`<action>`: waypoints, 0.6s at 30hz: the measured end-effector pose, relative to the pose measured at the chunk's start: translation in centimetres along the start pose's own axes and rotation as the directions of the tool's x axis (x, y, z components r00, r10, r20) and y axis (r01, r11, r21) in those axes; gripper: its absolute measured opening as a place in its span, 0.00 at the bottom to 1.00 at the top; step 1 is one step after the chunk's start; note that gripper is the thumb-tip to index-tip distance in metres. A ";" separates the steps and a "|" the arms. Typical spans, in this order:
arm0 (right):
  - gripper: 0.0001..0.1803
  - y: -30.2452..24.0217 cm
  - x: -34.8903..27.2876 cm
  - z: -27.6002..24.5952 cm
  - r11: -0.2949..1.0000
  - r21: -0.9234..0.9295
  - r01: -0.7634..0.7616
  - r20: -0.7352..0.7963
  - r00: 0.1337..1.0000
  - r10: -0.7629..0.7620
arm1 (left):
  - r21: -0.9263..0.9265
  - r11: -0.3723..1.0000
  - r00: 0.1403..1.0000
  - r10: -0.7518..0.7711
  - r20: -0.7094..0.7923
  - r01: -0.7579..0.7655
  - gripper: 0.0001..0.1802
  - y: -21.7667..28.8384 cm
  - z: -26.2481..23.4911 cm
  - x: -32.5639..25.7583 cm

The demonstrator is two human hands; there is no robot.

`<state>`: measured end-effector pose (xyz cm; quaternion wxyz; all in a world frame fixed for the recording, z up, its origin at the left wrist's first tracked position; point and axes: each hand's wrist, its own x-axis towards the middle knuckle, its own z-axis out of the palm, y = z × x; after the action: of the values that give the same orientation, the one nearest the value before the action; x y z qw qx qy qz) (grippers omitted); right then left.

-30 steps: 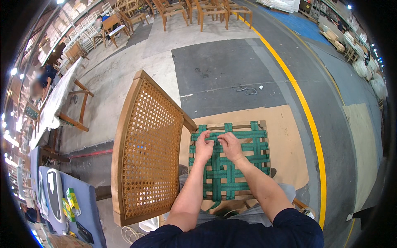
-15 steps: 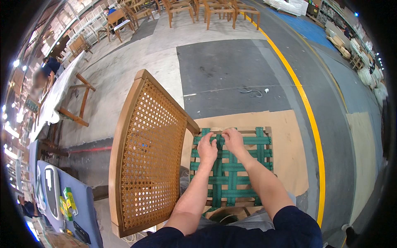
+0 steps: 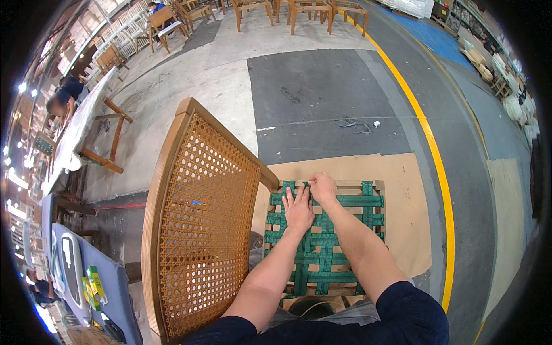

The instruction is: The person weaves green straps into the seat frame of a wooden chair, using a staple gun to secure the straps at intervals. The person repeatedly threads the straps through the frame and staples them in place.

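A wooden chair with a woven cane backrest [image 3: 213,224] lies in front of me, its back standing up at my left. Green webbing straps [image 3: 325,259] cross over and under each other on its seat frame [image 3: 379,186]. My left hand [image 3: 299,210] lies flat on a lengthwise strap near the far rail, its fingers spread. Just to its right, my right hand [image 3: 324,187] is closed in a pinch at the far end of that same strap. Its fingertips partly hide the strap end.
Brown cardboard [image 3: 405,201] lies under the chair. At left stands a blue padded table [image 3: 112,270] with a yellow-green box [image 3: 95,284]. Beyond it, a person [image 3: 72,92] leans over a white-covered table [image 3: 92,118]. Wooden chair frames [image 3: 310,11] stand far ahead; a yellow line [image 3: 431,144] runs along the right.
My left hand has gone from curled fingers at the strap to lying flat on the webbing. My right hand stays at the far rail. The view has shifted slightly.
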<state>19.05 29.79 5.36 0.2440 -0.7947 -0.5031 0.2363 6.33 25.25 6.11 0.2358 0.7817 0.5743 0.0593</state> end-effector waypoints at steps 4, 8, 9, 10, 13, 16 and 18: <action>0.09 0.5 0.8 0.2 0.998 -0.039 0.052 -0.018 0.998 -0.052 | 0.079 0.996 0.999 0.036 0.012 -0.037 0.34 -0.1 0.4 0.6; 0.13 2.3 1.4 -2.1 0.842 0.455 -0.289 0.264 0.947 0.183 | 0.104 0.994 0.998 0.021 0.056 -0.026 0.35 -0.1 0.4 0.5; 0.14 3.7 0.6 -3.5 0.796 0.540 -0.274 0.219 0.959 0.181 | 0.107 0.994 0.998 0.019 0.061 -0.025 0.35 -0.1 0.4 0.6; 0.13 5.2 -0.5 -5.1 0.776 0.623 -0.104 0.091 0.994 0.060 | 0.095 0.995 0.989 -0.018 0.144 0.005 0.35 0.0 0.4 0.7; 0.14 12.0 -6.8 -11.9 0.746 0.660 -0.087 -0.077 0.980 0.183 | 0.102 0.995 0.998 0.007 0.068 -0.014 0.36 -0.1 0.6 0.9; 0.11 18.9 -17.0 -18.9 0.673 0.732 -0.107 -0.255 0.873 0.415 | 0.143 0.990 0.997 -0.005 0.080 -0.007 0.37 -0.3 0.8 1.0; 0.11 23.2 -25.9 -23.6 0.710 0.684 -0.167 -0.370 0.760 0.535 | 0.162 0.987 0.990 0.002 0.144 -0.026 0.39 -0.4 1.1 1.3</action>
<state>39.66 -6.14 12.34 0.5681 -0.7875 -0.1386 0.1946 6.79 26.20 4.68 0.2113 0.8046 0.5532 -0.0426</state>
